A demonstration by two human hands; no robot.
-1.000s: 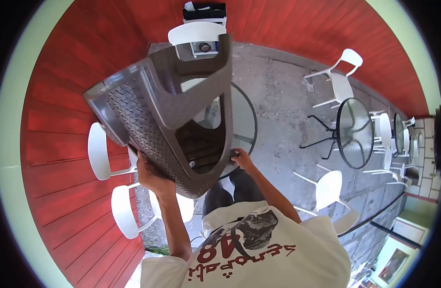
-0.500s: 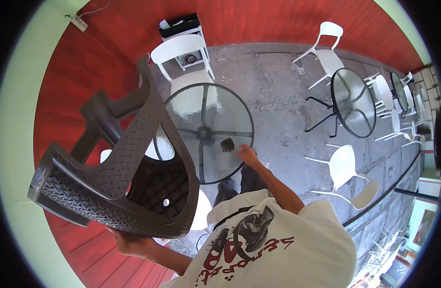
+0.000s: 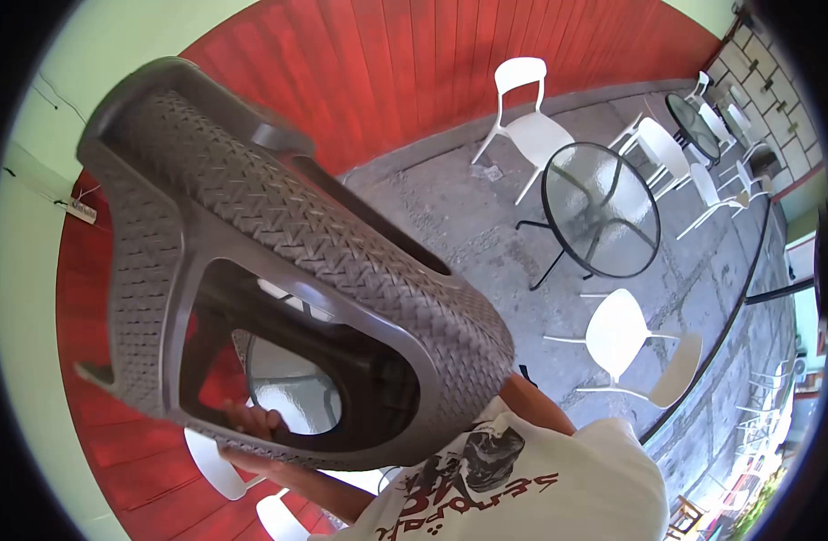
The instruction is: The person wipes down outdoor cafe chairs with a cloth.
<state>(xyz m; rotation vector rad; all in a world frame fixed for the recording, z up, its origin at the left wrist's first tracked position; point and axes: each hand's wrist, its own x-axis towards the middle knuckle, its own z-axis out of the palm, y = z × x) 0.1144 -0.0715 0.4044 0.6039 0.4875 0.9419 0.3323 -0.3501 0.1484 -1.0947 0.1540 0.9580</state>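
A large dark-brown plastic chair (image 3: 342,243) with a woven-look pattern fills the left and middle of the head view, raised and tilted close to the camera. My left hand (image 3: 252,422) grips its lower edge, the fingers curled and showing through the big opening in the chair. My right forearm goes behind the chair, which hides that hand, so what it touches cannot be seen. Through the opening shows part of a round glass table (image 3: 292,386).
Another round glass table (image 3: 603,212) stands to the right, with a white chair (image 3: 531,131) behind it and a second white chair (image 3: 617,334) in front. Further tables and chairs line the far right. A red wall (image 3: 414,81) runs along the back.
The brown chair has swung up and to the right, turning over, and now covers most of the near table. My right hand, earlier above that table by a small dark object, is now hidden. The view has shifted rightward.
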